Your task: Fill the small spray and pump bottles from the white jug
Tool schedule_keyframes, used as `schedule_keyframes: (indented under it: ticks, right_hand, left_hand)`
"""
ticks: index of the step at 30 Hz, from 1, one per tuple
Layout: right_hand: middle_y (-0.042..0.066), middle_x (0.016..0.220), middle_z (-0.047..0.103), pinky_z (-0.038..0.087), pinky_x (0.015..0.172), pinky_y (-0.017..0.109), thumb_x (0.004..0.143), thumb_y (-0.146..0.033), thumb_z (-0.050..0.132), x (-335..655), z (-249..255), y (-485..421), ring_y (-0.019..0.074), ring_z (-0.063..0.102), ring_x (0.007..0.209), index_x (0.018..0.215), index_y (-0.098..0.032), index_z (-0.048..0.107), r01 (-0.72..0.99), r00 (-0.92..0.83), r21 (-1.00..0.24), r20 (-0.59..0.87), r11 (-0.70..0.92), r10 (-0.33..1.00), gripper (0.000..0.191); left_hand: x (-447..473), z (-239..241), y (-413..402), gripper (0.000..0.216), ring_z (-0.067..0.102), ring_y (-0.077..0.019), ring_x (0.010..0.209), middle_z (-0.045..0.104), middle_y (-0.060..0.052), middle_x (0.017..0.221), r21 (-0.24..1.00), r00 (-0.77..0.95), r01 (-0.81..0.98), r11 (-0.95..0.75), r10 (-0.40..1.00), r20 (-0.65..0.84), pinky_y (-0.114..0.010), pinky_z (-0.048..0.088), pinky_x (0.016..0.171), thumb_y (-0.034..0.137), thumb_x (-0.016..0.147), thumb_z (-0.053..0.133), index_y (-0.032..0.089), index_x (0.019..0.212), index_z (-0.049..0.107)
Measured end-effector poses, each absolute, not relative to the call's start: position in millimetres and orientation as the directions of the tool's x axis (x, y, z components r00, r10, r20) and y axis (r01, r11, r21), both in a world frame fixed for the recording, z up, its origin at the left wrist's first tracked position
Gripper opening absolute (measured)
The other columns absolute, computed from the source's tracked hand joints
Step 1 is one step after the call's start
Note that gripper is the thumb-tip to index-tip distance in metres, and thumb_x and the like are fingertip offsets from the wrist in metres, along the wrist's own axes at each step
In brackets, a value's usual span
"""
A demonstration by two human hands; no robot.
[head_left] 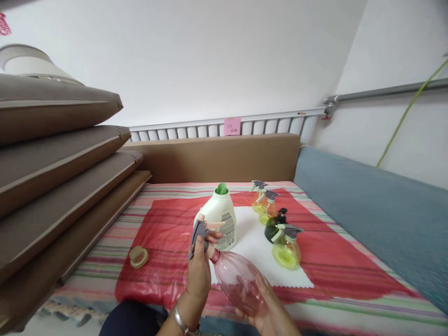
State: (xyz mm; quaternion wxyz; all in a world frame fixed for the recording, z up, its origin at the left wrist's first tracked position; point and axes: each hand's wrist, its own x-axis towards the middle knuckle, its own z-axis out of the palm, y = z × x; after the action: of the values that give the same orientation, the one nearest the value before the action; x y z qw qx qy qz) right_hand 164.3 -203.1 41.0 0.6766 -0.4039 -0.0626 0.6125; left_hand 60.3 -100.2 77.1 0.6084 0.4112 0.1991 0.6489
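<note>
A clear pink spray bottle [235,275] lies tilted across the space in front of me, its neck up to the left. My left hand [200,261] is closed around its grey and peach trigger sprayer head [199,233] at the neck. Around the bottle's lower body my right hand [264,303] is wrapped. Whether the sprayer head is screwed tight, I cannot tell. Just behind my left hand stands a large white detergent jug [224,219], uncapped, with a green spout [221,188] in its mouth.
To the right stand several bottles: a yellow-green spray bottle [287,254], a dark green pump bottle [272,228], and two amber ones. A pale cap [138,256] lies on the red sheet [157,280] at left. Stacked cushions [63,154] rise on the left.
</note>
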Motion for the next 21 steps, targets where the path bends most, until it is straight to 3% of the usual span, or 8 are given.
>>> schedule_keyframes:
  ticks: [3, 6, 9, 12, 18, 21]
  right_hand:
    - [0.004, 0.100, 0.060, 0.051, 0.057, 0.039, 0.054, -0.054, 0.075, 164.4, 33.5, -198.3, 0.0217, 0.063, 0.071, 0.127, -0.034, 0.033, -0.738, 0.260, -0.668, -0.416, -0.099, 0.871, 0.086]
    - [0.010, 0.118, 0.054, 0.050, 0.068, 0.043, 0.042, -0.049, 0.082, 163.1, 30.7, -197.8, 0.0264, 0.061, 0.088, 0.130, -0.033, 0.031, -0.734, 0.299, -0.679, -0.368, -0.035, 0.880, 0.103]
    - [0.009, 0.126, 0.049, 0.045, 0.084, 0.045, 0.044, -0.042, 0.083, 162.2, 35.6, -205.5, 0.0278, 0.057, 0.103, 0.126, -0.036, 0.039, -0.731, 0.326, -0.681, -0.291, 0.045, 0.900, 0.094]
    - [0.006, 0.122, 0.052, 0.042, 0.089, 0.048, 0.049, -0.041, 0.081, 163.2, 40.3, -212.2, 0.0289, 0.056, 0.105, 0.121, -0.037, 0.044, -0.696, 0.344, -0.714, -0.239, 0.076, 0.908, 0.080]
    - [0.006, 0.101, 0.059, 0.045, 0.085, 0.047, 0.046, -0.034, 0.084, 161.8, 31.6, -200.4, 0.0255, 0.058, 0.094, 0.113, -0.030, 0.048, -0.602, 0.482, -0.774, -0.158, 0.195, 0.862, 0.076]
    - [0.006, 0.102, 0.058, 0.045, 0.084, 0.049, 0.043, -0.038, 0.084, 159.9, 31.1, -197.6, 0.0267, 0.060, 0.091, 0.113, -0.030, 0.048, -0.613, 0.480, -0.760, -0.141, 0.216, 0.866, 0.079]
  left_hand:
    - [57.2, 80.8, -99.8, 0.037, 0.061, -0.0165, 0.079, 0.063, 0.000, 0.071, 0.743, 0.042, -0.641, -0.191, 0.959, 0.282, -0.031, 0.043, 0.086, 0.045, 0.084, 0.049, 0.020, 0.110, 0.057]
    - [55.2, 86.4, -98.9, 0.039, 0.061, -0.0160, 0.076, 0.061, 0.002, 0.067, 0.706, 0.010, -0.681, -0.197, 0.961, 0.277, -0.032, 0.043, 0.087, 0.045, 0.084, 0.050, 0.023, 0.117, 0.053]
    - [52.6, 93.4, -97.8, 0.043, 0.061, -0.0152, 0.075, 0.058, 0.004, 0.065, 0.674, 0.008, -0.719, -0.169, 0.968, 0.251, -0.035, 0.044, 0.088, 0.045, 0.084, 0.049, 0.027, 0.123, 0.049]
    - [49.7, 101.6, -97.3, 0.042, 0.061, -0.0143, 0.073, 0.056, 0.005, 0.063, 0.647, 0.007, -0.751, -0.135, 0.977, 0.212, -0.037, 0.044, 0.089, 0.046, 0.085, 0.048, 0.028, 0.123, 0.050]
    - [52.6, 110.8, -102.5, 0.040, 0.060, -0.0122, 0.070, 0.055, 0.005, 0.062, 0.661, 0.019, -0.744, -0.098, 0.986, 0.168, -0.033, 0.046, 0.085, 0.046, 0.084, 0.049, 0.030, 0.121, 0.052]
    - [55.9, 107.5, -105.0, 0.041, 0.060, -0.0124, 0.070, 0.057, 0.004, 0.063, 0.667, 0.037, -0.741, -0.074, 0.988, 0.152, -0.031, 0.046, 0.084, 0.045, 0.084, 0.050, 0.029, 0.122, 0.052]
